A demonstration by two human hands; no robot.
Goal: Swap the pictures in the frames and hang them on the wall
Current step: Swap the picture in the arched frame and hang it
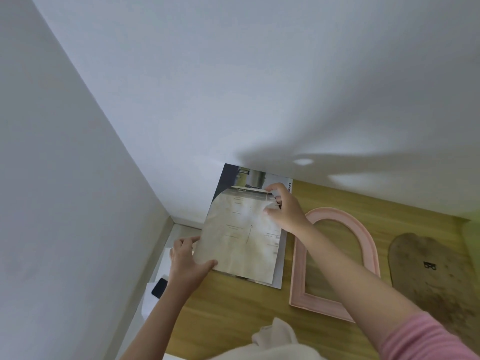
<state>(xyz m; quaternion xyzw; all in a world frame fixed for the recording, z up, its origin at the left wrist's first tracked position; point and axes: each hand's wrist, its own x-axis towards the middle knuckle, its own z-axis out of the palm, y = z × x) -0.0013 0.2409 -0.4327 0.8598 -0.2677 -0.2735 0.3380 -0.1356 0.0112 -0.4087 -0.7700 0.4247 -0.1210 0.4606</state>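
Nearest: white cloth [275,339] at the bottom edge on the wooden bench [233,315], pink sleeve [426,339] on the right arm. Left hand [188,261] grips the near-left corner of the arched picture [241,235], thumb on top, fingers curled under the edge. Right hand [281,209] pinches the picture's far-right edge between thumb and fingertips. Picture sits over a magazine [279,266] lying on the bench near the wall corner. Just right of it: empty pink arched frame [335,258], flat, face up or down I cannot tell. Further right: brown arched backing board [428,271] with small black hanger clip [429,266]. Dark phone [159,287] on white paper, off the bench's left edge. White wall [233,87] behind.

Step, by my read: trimming or fitting the picture to the arch. Do it well: hold by edges only, keep the sheet flat, align arch top with the frame's curve, straight edge to base, avoid creasing the pinched corner.
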